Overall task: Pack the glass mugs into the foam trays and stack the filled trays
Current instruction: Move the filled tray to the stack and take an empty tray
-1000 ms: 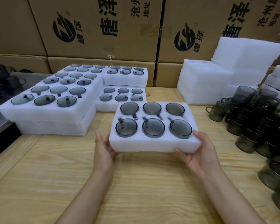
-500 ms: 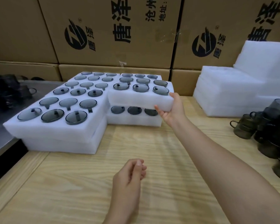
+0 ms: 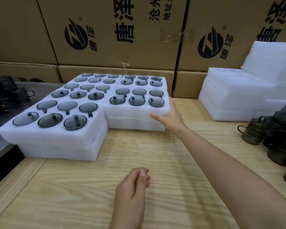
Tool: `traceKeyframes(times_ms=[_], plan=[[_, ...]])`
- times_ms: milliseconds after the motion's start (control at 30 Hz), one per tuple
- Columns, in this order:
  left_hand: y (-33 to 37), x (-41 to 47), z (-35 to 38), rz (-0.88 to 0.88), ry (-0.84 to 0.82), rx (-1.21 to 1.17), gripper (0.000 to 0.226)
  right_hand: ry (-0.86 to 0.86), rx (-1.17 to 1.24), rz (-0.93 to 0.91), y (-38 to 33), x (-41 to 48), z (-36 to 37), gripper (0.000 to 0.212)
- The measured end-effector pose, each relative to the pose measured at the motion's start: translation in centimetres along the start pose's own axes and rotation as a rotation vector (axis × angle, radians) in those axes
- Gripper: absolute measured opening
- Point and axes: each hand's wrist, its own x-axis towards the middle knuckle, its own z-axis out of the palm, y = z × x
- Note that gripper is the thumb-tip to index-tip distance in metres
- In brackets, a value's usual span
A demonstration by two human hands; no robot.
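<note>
Cardboard boxes (image 3: pixel 106 30) wall off the back, printed with a round black logo and the characters 唐泽, 沧州 and 地址; further lettering is cut off at the top edge. Below them spreads the wooden surface (image 3: pixel 172 162). On its left stand stacked foam trays (image 3: pixel 56 142) filled with smoky glass mugs (image 3: pixel 137 101). Empty trays (image 3: pixel 234 96) pile up at right, and the loose mugs (image 3: pixel 274 133) beside them run out of view. The right hand (image 3: pixel 170 116) lies flat-fingered against the front right corner of the top tray (image 3: pixel 130 113), thumb along its front face. The left hand (image 3: pixel 132 187) hovers loosely curled, holding nothing.
</note>
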Motion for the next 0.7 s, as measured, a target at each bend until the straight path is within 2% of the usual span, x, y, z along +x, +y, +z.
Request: traceKeyframes(times_ms=[100,233,367,533,567,633,700], plan=[[0.1,0.0,0.0,0.009,-0.004,0.024,0.029,-0.006,0.226,-0.009,0.2,-0.2,0.7,0.105],[0.1,-0.1,0.2,0.027,0.005,0.045,0.031,0.067,0.177,0.011,0.0,-0.3,1.4,0.075],[0.1,-0.1,0.1,0.018,0.008,0.043,0.029,0.082,0.092,0.055,-0.4,-0.6,1.7,0.073],[0.3,-0.1,-0.1,0.004,0.001,0.014,0.027,-0.122,0.052,0.014,-0.5,-0.3,-1.4,0.076],[0.4,-0.1,-0.1,0.005,-0.002,0.016,0.027,-0.079,0.054,0.014,-0.5,0.0,-2.6,0.076],[0.3,-0.1,0.0,0.007,-0.003,0.022,0.027,0.164,-0.034,-0.008,-0.5,1.0,-6.1,0.076],[0.3,-0.1,0.0,0.010,0.003,0.029,0.028,0.374,-0.322,-0.030,0.0,2.4,-10.7,0.074]])
